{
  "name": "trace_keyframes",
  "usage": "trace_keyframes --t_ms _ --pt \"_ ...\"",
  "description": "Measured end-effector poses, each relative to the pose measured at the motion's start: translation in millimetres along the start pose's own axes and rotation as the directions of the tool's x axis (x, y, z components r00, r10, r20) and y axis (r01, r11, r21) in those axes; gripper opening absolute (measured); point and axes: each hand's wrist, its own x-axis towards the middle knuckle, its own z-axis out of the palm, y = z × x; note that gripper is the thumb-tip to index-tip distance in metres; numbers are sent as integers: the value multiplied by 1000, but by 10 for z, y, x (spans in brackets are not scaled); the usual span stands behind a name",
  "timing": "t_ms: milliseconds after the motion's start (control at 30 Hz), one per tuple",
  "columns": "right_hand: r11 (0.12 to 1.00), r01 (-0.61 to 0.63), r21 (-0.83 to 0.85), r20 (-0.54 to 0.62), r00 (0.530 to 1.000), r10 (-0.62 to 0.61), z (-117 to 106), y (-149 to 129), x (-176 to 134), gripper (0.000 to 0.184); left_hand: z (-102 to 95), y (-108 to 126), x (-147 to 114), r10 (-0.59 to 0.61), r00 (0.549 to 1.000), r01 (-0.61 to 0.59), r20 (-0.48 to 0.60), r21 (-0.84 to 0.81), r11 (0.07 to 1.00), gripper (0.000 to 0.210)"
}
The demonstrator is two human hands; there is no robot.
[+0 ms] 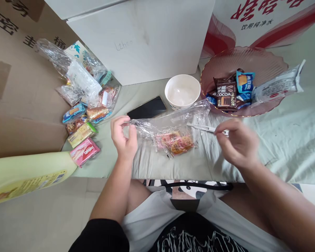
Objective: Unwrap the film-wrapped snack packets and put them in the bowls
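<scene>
Far left, cardboard box (5, 105) with pale yellow-green container (34, 175) lying before it. Next, heap of wrapped snacks (81, 85) on the cloth, pink packet (85, 152) at its near end. Left hand (124, 136) — thumb and forefinger pinching the left end of clear plastic bag (170, 124). Dark phone (148, 107) lies just behind the bag. Bag sits mid-table, near edge side, stretched rightward, pink-and-orange wrapped pieces (177, 142) at its lower part. White bowl (183, 91) upright behind it. Slim white tool (203, 128) points left, tip at the bag's right part; contact unclear. Right hand (237, 141), slightly blurred — thumb and forefinger pinch the tool's right end. Right, pinkish ribbed bowl (270, 61) holds brown and blue packets (227, 96), plus silvery packet (278, 85) leaning over its rim.
</scene>
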Motion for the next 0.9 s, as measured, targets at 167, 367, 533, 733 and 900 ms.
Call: trace_keyframes --t_ms 167,367,533,733,900 --pt "965 259 47 350 900 -259 146 -81 24 13 30 66 -53 304 863 -349 404 41 936 47" --pt "925 354 -137 244 917 -315 194 -105 12 9 69 118 -69 83 753 -179 652 83 980 14" --pt "928 370 -46 314 887 -338 251 -170 -34 13 40 194 -25 -36 827 25 562 27 999 21" --pt "927 364 -87 443 848 -291 415 -217 -101 38 80 251 -33 -57 713 163 699 -86 983 23" --pt "929 345 -132 451 856 -253 420 -198 -116 39 47 259 -47 -186 584 412 790 -92 906 33"
